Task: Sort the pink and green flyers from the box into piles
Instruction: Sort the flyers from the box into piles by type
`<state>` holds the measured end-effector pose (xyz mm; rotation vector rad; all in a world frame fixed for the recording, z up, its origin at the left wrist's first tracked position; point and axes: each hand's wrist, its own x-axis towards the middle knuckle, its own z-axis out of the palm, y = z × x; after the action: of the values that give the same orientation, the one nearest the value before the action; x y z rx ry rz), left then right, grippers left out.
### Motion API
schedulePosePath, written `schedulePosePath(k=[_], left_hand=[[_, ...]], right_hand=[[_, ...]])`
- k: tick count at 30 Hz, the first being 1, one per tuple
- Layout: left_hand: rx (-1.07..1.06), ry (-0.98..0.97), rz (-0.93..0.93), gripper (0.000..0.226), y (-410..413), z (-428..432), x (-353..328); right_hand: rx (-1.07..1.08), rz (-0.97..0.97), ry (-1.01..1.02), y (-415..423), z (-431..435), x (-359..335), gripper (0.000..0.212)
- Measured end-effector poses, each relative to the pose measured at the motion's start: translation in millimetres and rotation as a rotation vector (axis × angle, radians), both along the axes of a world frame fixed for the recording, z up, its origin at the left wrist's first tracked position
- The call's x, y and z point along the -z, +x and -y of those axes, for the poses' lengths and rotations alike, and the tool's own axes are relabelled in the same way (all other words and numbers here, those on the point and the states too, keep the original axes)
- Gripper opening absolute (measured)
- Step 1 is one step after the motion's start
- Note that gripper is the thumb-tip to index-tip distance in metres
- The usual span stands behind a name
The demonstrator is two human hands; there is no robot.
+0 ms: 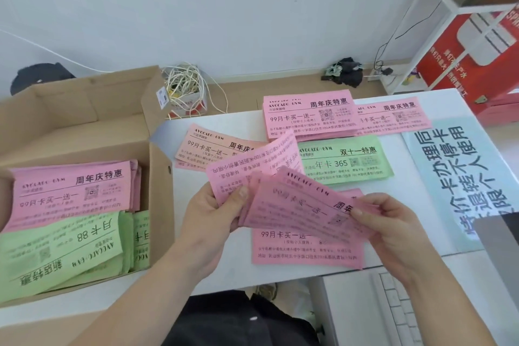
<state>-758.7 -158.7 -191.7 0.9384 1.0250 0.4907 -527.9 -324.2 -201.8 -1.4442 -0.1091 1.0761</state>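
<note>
- Two bare hands held a fan of thin pink paper flyers (295, 205) above the white tabletop (238, 275) in the head view.
- Left hand (216, 205) gripped the fan's left end, thumb curled on top; right hand (393, 222) pinched the right edge of the fan between thumb and fingers.
- Brown corrugated cardboard box (84, 109) sat open at the left, with loose pink flyers in the box (73, 191) lying beside and partly over green flyers in the box (61, 244) marked "月卡 88".
- On the tabletop lay rectangular stacks: far pink pile (306, 115), a second pink pile (393, 116) touching it on the right, a green pile (345, 160) just below them, a left pink pile (207, 149), and a near pink pile (306, 250) under the hands.
- Pink sheets read "AVOCADO GYM", "周年庆特惠", "99月卡买一送一"; the green pile read "双十一特惠", "年卡 365".
</note>
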Motion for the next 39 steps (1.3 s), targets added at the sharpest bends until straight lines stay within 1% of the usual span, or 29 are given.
schedulePosePath(k=[2, 3, 4, 6, 7, 9, 11, 12, 14, 15, 16, 17, 19, 21, 22, 23, 24, 27, 28, 30, 32, 34, 36, 37, 38, 39], left_hand=[[0.023, 0.017, -0.025, 0.028, -4, -3, 4], [0.022, 0.021, -0.041, 0.026, -6, -5, 4], [0.030, 0.038, -0.066, 0.025, -8, -8, 0], [0.097, 0.145, -0.136, 0.025, -11, -16, -11], [0.156, 0.219, -0.169, 0.027, -13, -22, -20], [0.292, 0.364, -0.173, 0.031, -15, -35, -47], [0.398, 0.464, -0.087, 0.032, -9, -46, -77], [0.421, 0.465, -0.002, 0.031, -2, -49, -89], [0.423, 0.358, 0.160, 0.031, 19, -49, -103], [0.430, 0.344, 0.166, 0.031, 31, -47, -105], [0.470, 0.405, 0.114, 0.028, 43, -44, -106], [0.558, 0.533, 0.011, 0.025, 55, -41, -109], [0.853, 0.779, -0.239, 0.032, 71, -41, -121], [1.129, 0.880, -0.457, 0.036, 85, -38, -140], [1.218, 0.908, -0.538, 0.037, 92, -36, -145], [1.281, 0.928, -0.586, 0.036, 100, -33, -144], [1.332, 0.923, -0.591, 0.035, 108, -30, -138], [1.527, 0.721, -0.541, 0.028, 136, -17, -95], [1.608, 0.707, -0.555, 0.026, 146, -13, -74], [1.730, 0.785, -0.582, 0.026, 161, -4, -31], [1.741, 0.899, -0.593, 0.025, 170, 3, 2], [1.666, 0.930, -0.592, 0.031, 173, 3, 20], [1.500, 0.970, -0.552, 0.042, 170, -1, 19], [1.368, 0.985, -0.492, 0.040, 164, -4, 11], [1.238, 0.957, -0.417, 0.033, 158, -5, 0], [1.161, 0.871, -0.358, 0.027, 149, -6, -11]], right_hand=[[-0.067, 0.167, -0.007, 5, 10, -2, 0.056], [-0.084, 0.215, 0.001, 7, 13, -4, 0.059], [-0.119, 0.247, 0.021, 7, 13, -8, 0.052], [-0.161, 0.294, 0.071, 7, 11, -20, 0.022], [-0.184, 0.337, 0.082, 8, 10, -26, 0.020], [-0.255, 0.417, 0.055, 12, 10, -35, 0.035], [-0.306, 0.458, 0.027, 13, 10, -47, 0.041], [-0.334, 0.468, 0.020, 13, 10, -51, 0.042], [-0.386, 0.498, 0.003, 12, 10, -58, 0.040], [-0.407, 0.510, -0.011, 11, 10, -62, 0.038], [-0.429, 0.518, -0.028, 12, 13, -64, 0.037], [-0.451, 0.524, -0.049, 12, 17, -68, 0.037], [-0.481, 0.545, -0.092, 13, 26, -76, 0.038], [-0.504, 0.549, -0.123, 15, 38, -82, 0.039], [-0.517, 0.548, -0.123, 15, 43, -84, 0.038], [-0.530, 0.545, -0.122, 16, 46, -88, 0.038], [-0.537, 0.537, -0.114, 16, 48, -89, 0.038], [-0.524, 0.511, -0.119, 16, 48, -91, 0.037], [-0.509, 0.513, -0.125, 15, 48, -89, 0.037], [-0.457, 0.528, -0.153, 13, 47, -85, 0.036], [-0.391, 0.543, -0.196, 10, 47, -78, 0.035], [-0.348, 0.570, -0.241, 9, 48, -71, 0.035], [-0.320, 0.569, -0.259, 8, 48, -66, 0.035], [-0.311, 0.562, -0.262, 8, 48, -64, 0.035], [-0.308, 0.561, -0.264, 9, 46, -63, 0.034], [-0.305, 0.565, -0.274, 11, 43, -62, 0.033]])
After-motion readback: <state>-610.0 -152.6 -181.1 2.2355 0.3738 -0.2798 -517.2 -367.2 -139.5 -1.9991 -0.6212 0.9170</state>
